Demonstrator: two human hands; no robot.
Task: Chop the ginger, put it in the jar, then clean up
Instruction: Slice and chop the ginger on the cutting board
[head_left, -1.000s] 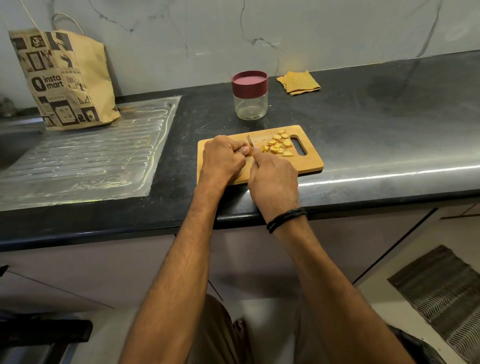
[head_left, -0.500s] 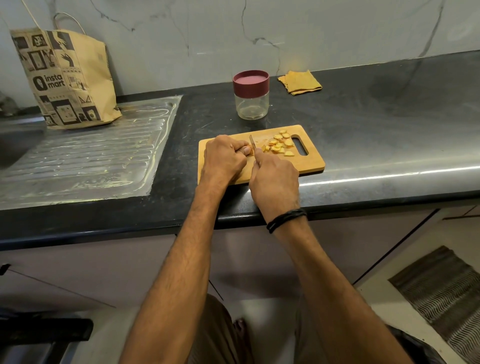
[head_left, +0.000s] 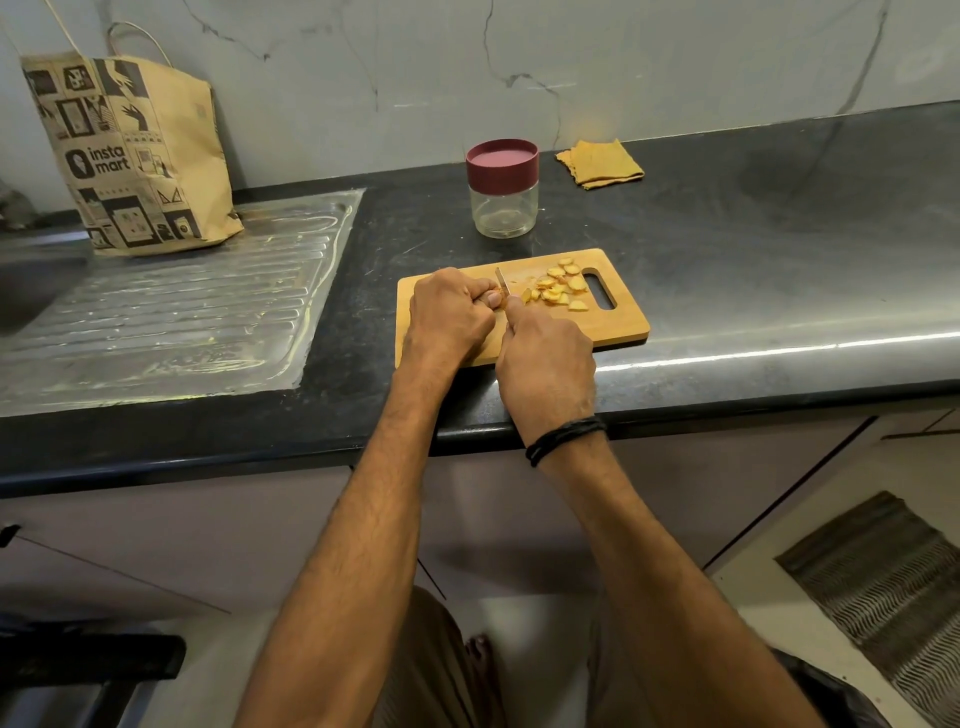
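Head view: ginger slices (head_left: 561, 291) are lying at the cutting board's (head_left: 618, 327) handle end. Mid-board, left hand (head_left: 449, 317) is clenching the uncut ginger, mostly hidden; right hand (head_left: 545, 364) is gripping the knife (head_left: 502, 283) beside it. Lidded jar (head_left: 503, 189) is standing behind the board on the bench (head_left: 753, 249).

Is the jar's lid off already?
No, the maroon lid sits on top of the glass jar, which stands behind the cutting board.
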